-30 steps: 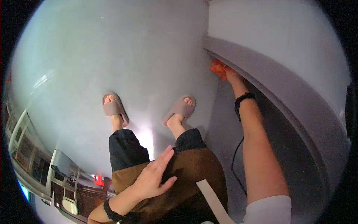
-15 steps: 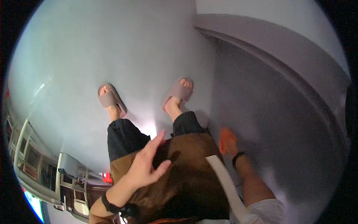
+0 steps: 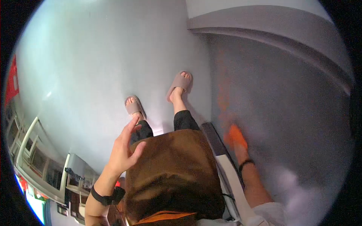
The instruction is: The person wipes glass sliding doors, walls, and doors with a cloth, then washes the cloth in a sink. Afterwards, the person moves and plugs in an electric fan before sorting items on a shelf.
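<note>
My left hand (image 3: 124,147) is in front of the brown apron (image 3: 173,162), near its upper left edge. Its fingers are extended, the thumb stands apart, and it holds nothing. A black band (image 3: 107,197) circles that wrist. On the right, my right hand (image 3: 240,148) hangs low beside a long pale strip (image 3: 232,177). A bright orange patch (image 3: 236,135) covers its fingers. Blur hides whether this is something held, and the finger pose does not show. A thin dark band (image 3: 247,162) is on this wrist.
My feet in beige slippers (image 3: 180,83) stand on the pale floor (image 3: 94,67). A curved wall base (image 3: 271,22) bounds the darker floor area at right. White-framed furniture (image 3: 28,141) and a red object (image 3: 12,83) line the left side. A dark narrow panel (image 3: 212,137) stands beside the apron.
The feet have shifted in a step. My left hand has moved left and stays open. More of the red object shows at left, and the dark panel has appeared beside the apron.
</note>
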Demonstrator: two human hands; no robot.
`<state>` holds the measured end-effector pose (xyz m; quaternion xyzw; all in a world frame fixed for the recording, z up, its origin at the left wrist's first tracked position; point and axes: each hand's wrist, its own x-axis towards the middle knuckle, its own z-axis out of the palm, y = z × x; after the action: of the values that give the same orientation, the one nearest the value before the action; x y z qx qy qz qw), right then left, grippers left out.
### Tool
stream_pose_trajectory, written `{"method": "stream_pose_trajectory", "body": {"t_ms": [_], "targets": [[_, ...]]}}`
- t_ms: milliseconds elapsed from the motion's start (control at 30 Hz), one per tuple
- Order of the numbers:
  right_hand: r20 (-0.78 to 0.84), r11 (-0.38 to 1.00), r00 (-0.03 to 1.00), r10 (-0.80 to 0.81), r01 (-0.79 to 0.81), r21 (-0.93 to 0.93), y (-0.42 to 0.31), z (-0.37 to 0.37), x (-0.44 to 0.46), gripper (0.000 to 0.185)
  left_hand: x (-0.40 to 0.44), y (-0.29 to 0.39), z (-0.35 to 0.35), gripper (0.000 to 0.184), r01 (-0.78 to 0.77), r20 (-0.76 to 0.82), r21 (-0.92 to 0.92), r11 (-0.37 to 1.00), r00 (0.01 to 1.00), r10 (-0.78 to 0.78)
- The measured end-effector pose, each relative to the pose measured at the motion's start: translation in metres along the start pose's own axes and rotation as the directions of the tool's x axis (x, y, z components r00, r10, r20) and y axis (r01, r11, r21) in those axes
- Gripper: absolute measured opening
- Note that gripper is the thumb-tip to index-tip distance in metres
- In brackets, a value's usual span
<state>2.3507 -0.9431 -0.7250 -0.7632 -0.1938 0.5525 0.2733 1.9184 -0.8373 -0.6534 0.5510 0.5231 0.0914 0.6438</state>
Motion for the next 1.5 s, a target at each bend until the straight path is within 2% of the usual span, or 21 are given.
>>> {"method": "stream_pose_trajectory", "body": {"t_ms": [133, 233, 267, 367, 433, 467, 500, 533, 633, 733, 833, 1000, 1033, 1067, 1133, 1167, 1233, 1300, 1333, 1467, 1500], "targets": [[-0.025, 0.857, 0.966, 0.256, -0.239, -0.456, -0.004, -0.014, -0.106, 0.039, -0.038, -0.009, -0.022, 0.072, -0.023, 0.041, 0.091, 0.996, 0.999, 0.02], [-0.031, 0.334, 0.939, 0.343, -0.153, -0.93, -0.033, -0.021, -0.085, 0.036, -0.057, -0.011, -0.027, 0.073, -0.12, 0.013, 0.188, 0.975, 0.993, 0.12], [-0.032, 0.137, 0.954, 0.298, -0.076, -0.988, -0.051, -0.017, -0.054, 0.035, -0.064, -0.008, -0.025, 0.073, -0.11, 0.006, 0.201, 0.973, 0.994, 0.111], [0.148, -0.191, 0.966, -0.214, 0.107, -0.976, -0.157, 0.03, 0.055, 0.037, -0.074, 0.006, -0.022, 0.074, -0.129, 0.018, 0.258, 0.958, 0.992, 0.129], [0.44, -0.342, 0.76, -0.477, 0.301, -0.89, -0.148, -0.01, 0.162, 0.039, -0.076, 0.002, -0.015, 0.075, -0.103, -0.022, 0.262, 0.959, 0.993, 0.112], [0.665, -0.632, 0.561, -0.493, 0.294, -0.717, -0.12, -0.015, 0.187, 0.038, -0.075, -0.002, -0.009, 0.075, -0.084, -0.044, 0.257, 0.963, 0.994, 0.099], [0.829, -0.846, 0.31, -0.465, 0.121, -0.52, -0.092, -0.02, 0.211, 0.038, -0.075, -0.007, -0.001, 0.075, -0.077, -0.059, 0.264, 0.961, 0.994, 0.096], [0.864, -0.892, 0.288, -0.414, 0.061, -0.448, -0.05, -0.02, 0.214, 0.038, -0.071, -0.014, 0.007, 0.076, -0.033, -0.096, 0.247, 0.968, 0.994, 0.058], [0.686, -0.696, 0.658, -0.312, 0.332, -0.636, 0.071, -0.01, 0.143, 0.037, -0.071, -0.045, 0.04, 0.076, 0.006, -0.087, 0.238, 0.971, 0.996, 0.015], [0.543, -0.445, 0.823, -0.166, 0.429, -0.786, 0.137, -0.019, 0.062, 0.037, -0.084, -0.062, 0.067, 0.076, 0.034, -0.025, 0.227, 0.973, 0.999, -0.029], [0.425, -0.33, 0.902, -0.075, 0.38, -0.864, 0.111, -0.022, 0.051, 0.037, -0.097, -0.071, 0.094, 0.076, 0.027, 0.037, 0.22, 0.975, 0.999, -0.036], [0.293, -0.412, 0.949, -0.12, 0.22, -0.884, -0.035, 0.004, 0.176, 0.038, -0.075, -0.032, 0.118, 0.075, -0.061, 0.074, 0.232, 0.971, 0.996, 0.045], [0.313, -0.255, 0.923, -0.224, 0.254, -0.933, -0.07, 0.003, 0.197, 0.043, -0.073, -0.022, 0.119, 0.075, -0.098, 0.077, 0.236, 0.967, 0.994, 0.082], [0.303, -0.251, 0.924, -0.233, 0.244, -0.937, -0.086, 0.0, 0.187, 0.043, -0.071, -0.013, 0.116, 0.075, -0.11, 0.081, 0.241, 0.964, 0.992, 0.093], [0.631, -0.866, 0.658, -0.411, -0.066, -0.496, -0.109, -0.006, 0.163, 0.048, -0.06, 0.002, 0.114, 0.075, -0.155, 0.058, 0.233, 0.96, 0.988, 0.146], [0.623, -0.867, 0.661, -0.418, -0.085, -0.492, -0.104, -0.016, 0.152, 0.048, -0.058, 0.008, 0.112, 0.075, -0.175, 0.06, 0.229, 0.958, 0.984, 0.166], [0.405, -0.417, 0.632, -0.66, 0.14, -0.898, -0.086, -0.031, 0.116, 0.047, -0.061, 0.02, 0.106, 0.074, -0.194, 0.056, 0.252, 0.948, 0.981, 0.186], [0.086, 0.147, 0.817, -0.57, 0.204, -0.968, -0.142, -0.041, 0.066, 0.046, -0.064, 0.037, 0.102, 0.074, -0.242, 0.082, 0.269, 0.932, 0.97, 0.228], [0.081, -0.182, 0.758, -0.647, -0.051, -0.982, -0.179, -0.043, 0.029, 0.047, -0.069, 0.046, 0.099, 0.074, -0.267, 0.103, 0.284, 0.921, 0.964, 0.247], [-0.262, -0.135, 0.786, -0.56, -0.399, -0.907, -0.275, -0.046, -0.105, 0.041, -0.089, 0.07, 0.093, 0.073, -0.31, 0.23, 0.298, 0.903, 0.941, 0.248], [-0.19, -0.263, 0.784, -0.591, -0.41, -0.873, -0.253, -0.049, -0.119, 0.041, -0.089, 0.075, 0.092, 0.073, -0.324, 0.237, 0.286, 0.902, 0.936, 0.261]]}}
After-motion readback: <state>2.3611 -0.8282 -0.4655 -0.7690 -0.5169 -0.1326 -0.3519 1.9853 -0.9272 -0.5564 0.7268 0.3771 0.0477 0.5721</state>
